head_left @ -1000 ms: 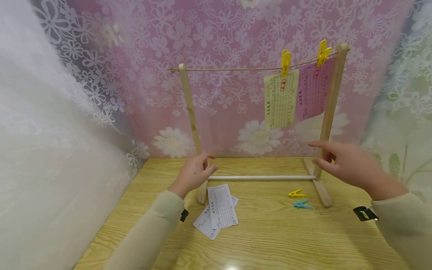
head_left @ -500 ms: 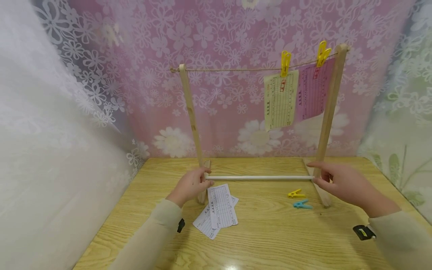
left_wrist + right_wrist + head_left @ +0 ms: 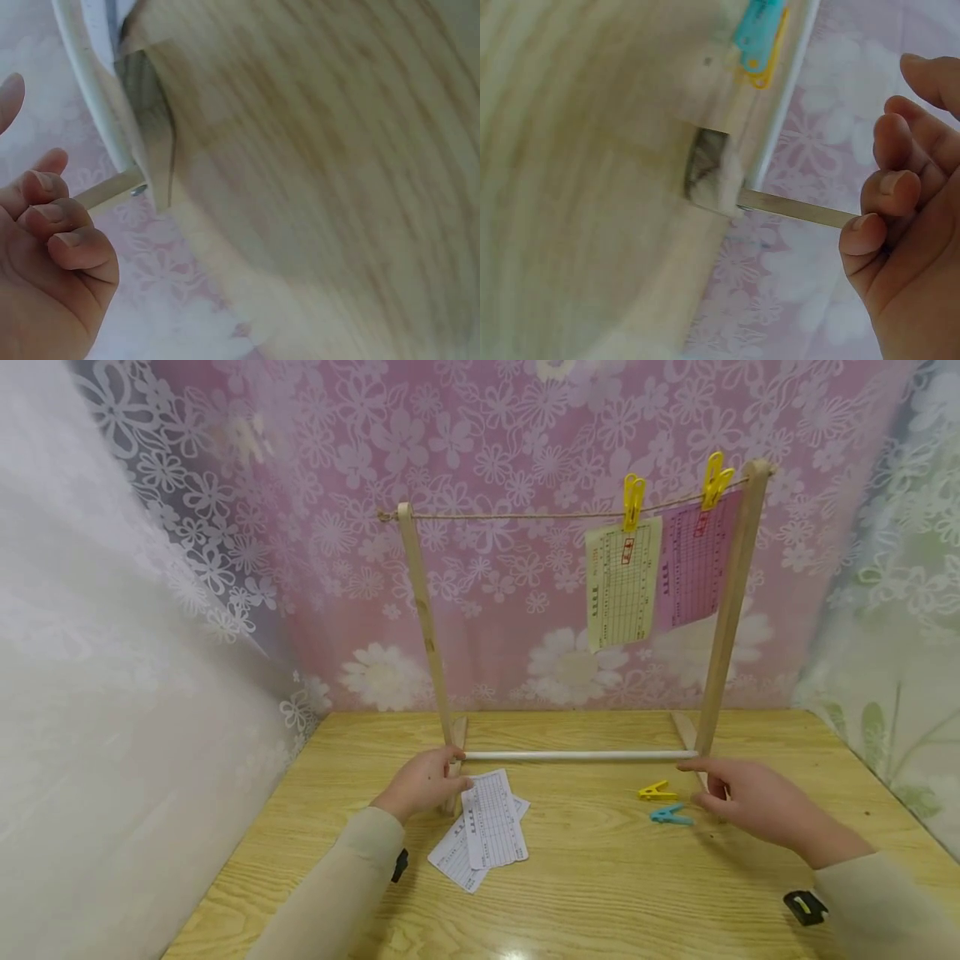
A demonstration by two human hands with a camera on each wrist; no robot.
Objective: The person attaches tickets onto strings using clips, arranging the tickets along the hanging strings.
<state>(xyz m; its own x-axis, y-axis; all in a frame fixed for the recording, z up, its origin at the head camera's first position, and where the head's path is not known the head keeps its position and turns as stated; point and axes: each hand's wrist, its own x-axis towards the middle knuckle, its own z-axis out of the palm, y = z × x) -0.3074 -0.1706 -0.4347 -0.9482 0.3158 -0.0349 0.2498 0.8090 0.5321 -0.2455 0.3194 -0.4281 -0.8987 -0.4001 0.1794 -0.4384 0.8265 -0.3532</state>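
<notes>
My left hand (image 3: 420,783) is low beside the frame's left foot, its thumb tip overlapping the corner of a white printed slip (image 3: 497,822) in the head view. Partly under that slip lies a second white slip (image 3: 454,860). Fingers loosely curled and thumb apart, the left hand (image 3: 56,270) holds nothing in its wrist view. My right hand (image 3: 761,797) hovers by the frame's right foot, to the right of a yellow clothespin (image 3: 657,792) and a blue clothespin (image 3: 670,814) on the table. It too is loosely curled and without anything in it.
A wooden frame stands on the table (image 3: 585,893), with a left post (image 3: 426,618), a right post (image 3: 731,618), a white bottom bar (image 3: 577,755) and a twine line (image 3: 517,515). Yellow clothespins hold a yellow slip (image 3: 624,593) and a pink slip (image 3: 693,564) on it.
Both hands have come down from beside the posts, past the ends of the white bar, to near the table. The slips and clothespins stay where they were.
</notes>
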